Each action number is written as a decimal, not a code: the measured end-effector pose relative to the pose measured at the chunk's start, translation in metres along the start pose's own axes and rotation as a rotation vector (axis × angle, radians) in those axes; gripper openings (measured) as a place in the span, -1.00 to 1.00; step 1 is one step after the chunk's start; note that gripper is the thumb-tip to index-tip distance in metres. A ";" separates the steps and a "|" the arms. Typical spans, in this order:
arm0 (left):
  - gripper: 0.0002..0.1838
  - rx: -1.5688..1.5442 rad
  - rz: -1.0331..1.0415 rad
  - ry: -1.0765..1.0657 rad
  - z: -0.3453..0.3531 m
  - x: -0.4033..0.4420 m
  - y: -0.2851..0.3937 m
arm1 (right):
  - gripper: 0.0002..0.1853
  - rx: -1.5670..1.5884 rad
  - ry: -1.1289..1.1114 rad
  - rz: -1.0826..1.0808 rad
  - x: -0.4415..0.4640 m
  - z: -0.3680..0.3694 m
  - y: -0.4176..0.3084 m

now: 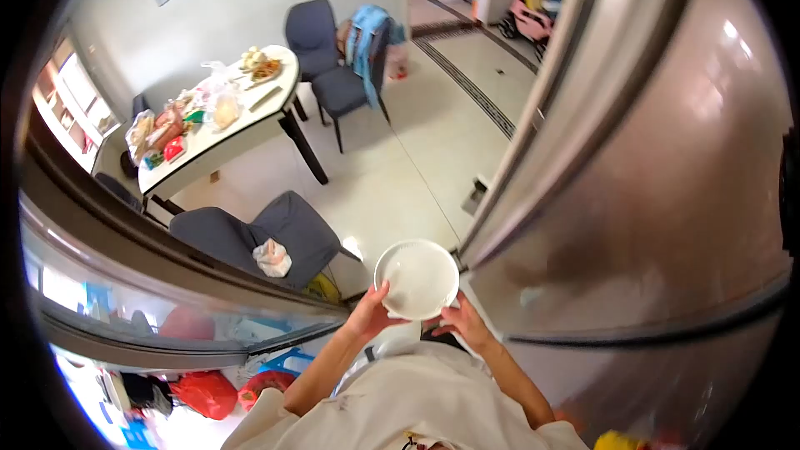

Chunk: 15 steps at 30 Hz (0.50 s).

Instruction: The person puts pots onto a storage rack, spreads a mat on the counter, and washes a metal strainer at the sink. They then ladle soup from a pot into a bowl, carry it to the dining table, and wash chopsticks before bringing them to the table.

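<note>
White dish (pixel 417 279): held up in front of the body, between left hand (pixel 369 314) and right hand (pixel 468 325); inside facing the camera; round, pale.
Left hand: gripping white dish at lower left rim, thumb up over the edge, fingers mostly hidden underneath.
Right hand: gripping white dish at lower right edge, thumb close to rim, fingers bent below; exact finger contact hard to tell.
Light shirt (pixel 408 404): just below both hands, bottom of view.
Near chair (pixel 304 229): dark grey, left of white dish, well apart from hands; white bag (pixel 272 258) resting on seat.
Table (pixel 208 147): white top, dark legs, farther off at upper left; loaded with bags, packets and a plate of food (pixel 265 72) at far end.
Far chair (pixel 337 96): beside table; light blue garment (pixel 367 46) draped over backrest.
Shiny brown panel (pixel 667 158): filling right side.
Red bag (pixel 206 394): lower left.
</note>
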<state>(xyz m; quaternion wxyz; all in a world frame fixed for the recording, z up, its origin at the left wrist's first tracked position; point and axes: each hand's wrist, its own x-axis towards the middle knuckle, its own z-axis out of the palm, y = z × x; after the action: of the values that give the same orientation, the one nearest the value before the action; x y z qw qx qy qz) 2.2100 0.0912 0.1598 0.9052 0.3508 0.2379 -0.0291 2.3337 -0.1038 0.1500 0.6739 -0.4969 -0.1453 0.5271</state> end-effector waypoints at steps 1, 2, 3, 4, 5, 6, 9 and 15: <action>-0.19 -0.034 0.021 0.017 -0.004 0.012 0.014 | -0.32 -0.028 -0.011 0.019 0.019 0.005 -0.025; -0.22 -0.081 0.066 0.017 -0.006 0.023 0.029 | -0.31 -0.033 -0.050 0.040 0.047 -0.001 -0.036; -0.19 -0.092 0.097 0.073 -0.006 0.033 0.044 | -0.30 -0.039 -0.085 0.069 0.070 -0.008 -0.044; -0.15 -0.110 0.123 0.130 -0.005 0.043 0.057 | -0.30 0.008 -0.097 0.063 0.092 -0.010 -0.055; -0.12 -0.126 0.150 0.182 -0.007 0.054 0.072 | -0.30 -0.018 -0.107 0.046 0.116 -0.008 -0.069; -0.16 -0.173 0.175 0.184 -0.018 0.069 0.080 | -0.30 -0.043 -0.114 0.057 0.140 -0.011 -0.076; -0.17 -0.202 0.229 0.275 -0.035 0.101 0.121 | -0.31 -0.123 -0.142 0.070 0.211 -0.012 -0.102; -0.36 -0.311 0.321 0.264 -0.095 0.172 0.212 | -0.34 -0.157 -0.195 0.055 0.346 0.011 -0.147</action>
<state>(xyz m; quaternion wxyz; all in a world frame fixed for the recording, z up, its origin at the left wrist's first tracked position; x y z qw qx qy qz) 2.3698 0.3322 0.1533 0.9025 0.2417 0.2966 0.1978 2.5483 0.2052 0.1625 0.6009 -0.4982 -0.2374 0.5783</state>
